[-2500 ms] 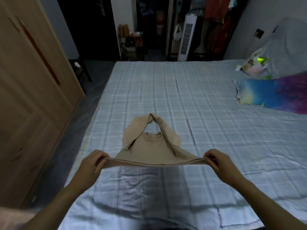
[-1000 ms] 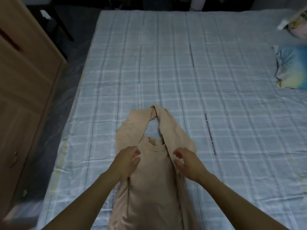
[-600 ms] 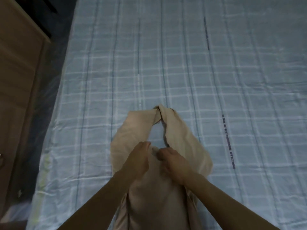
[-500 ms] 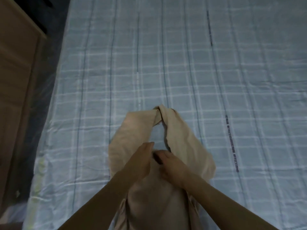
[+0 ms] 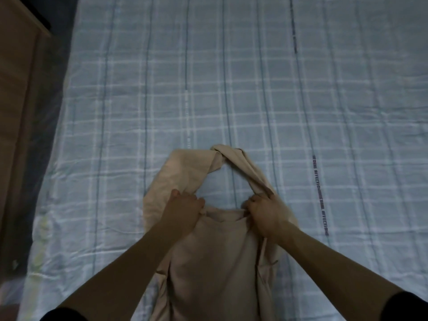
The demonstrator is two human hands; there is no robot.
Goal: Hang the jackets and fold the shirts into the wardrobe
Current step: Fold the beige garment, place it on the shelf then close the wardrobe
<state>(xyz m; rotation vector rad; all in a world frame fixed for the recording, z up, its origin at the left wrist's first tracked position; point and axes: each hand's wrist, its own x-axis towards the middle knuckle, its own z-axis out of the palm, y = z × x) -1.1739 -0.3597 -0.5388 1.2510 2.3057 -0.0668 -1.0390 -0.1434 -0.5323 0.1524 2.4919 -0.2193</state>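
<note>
A beige shirt [image 5: 215,258] lies lengthwise on the bed, its body running toward me and its two sleeves curving away and meeting in a loop at the far end. My left hand [image 5: 184,208] grips the shirt at its left shoulder, fingers curled into the cloth. My right hand [image 5: 266,210] grips the right shoulder the same way, where the right sleeve begins. The collar edge stretches between the two hands.
The bed [image 5: 254,89] is covered by a light blue checked sheet that fills most of the view. A wooden wardrobe [image 5: 16,112] stands along the left side, with a dark strip of floor [image 5: 46,147] between it and the bed.
My hands were together at the collar half a second ago; they have moved apart to the two shoulders and now grip the cloth. The view has tilted further down.
</note>
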